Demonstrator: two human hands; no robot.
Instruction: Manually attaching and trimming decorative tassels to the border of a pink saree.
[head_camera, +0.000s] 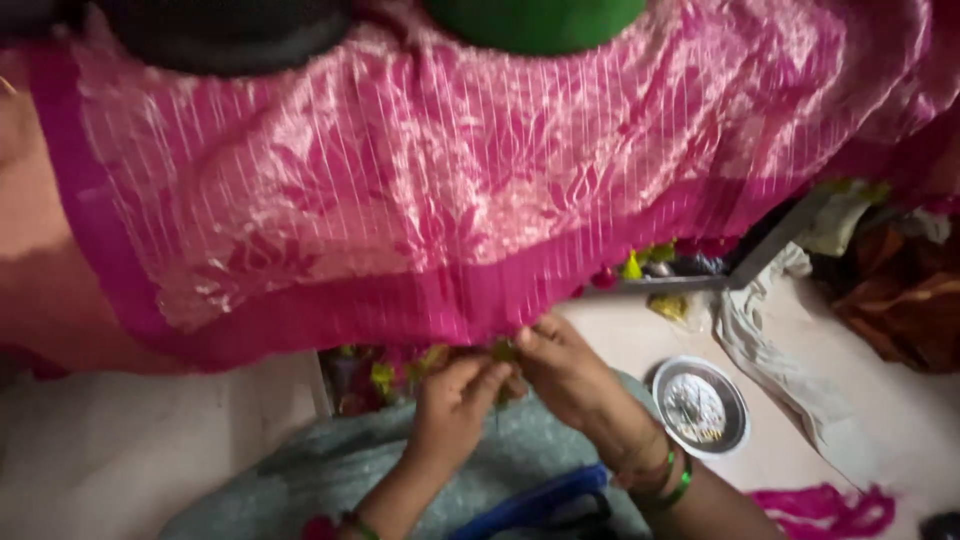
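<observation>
A large pink cloth (440, 190) with a woven flower pattern and a plain darker border hangs across most of the view. My left hand (455, 400) and my right hand (565, 370) meet at its lower edge, fingers pinched together on the border and on a small green-yellow bit (503, 351) there. What exactly sits between the fingertips is too blurred to tell. Green bangles (672, 485) circle my right wrist.
A round metal plate (700, 408) with small shiny pieces lies on the pale floor to the right. A white cloth (775, 370), a pink thread bundle (825, 508), orange-brown fabric (900, 300) and a grey-green cloth (340, 470) on my lap surround the hands.
</observation>
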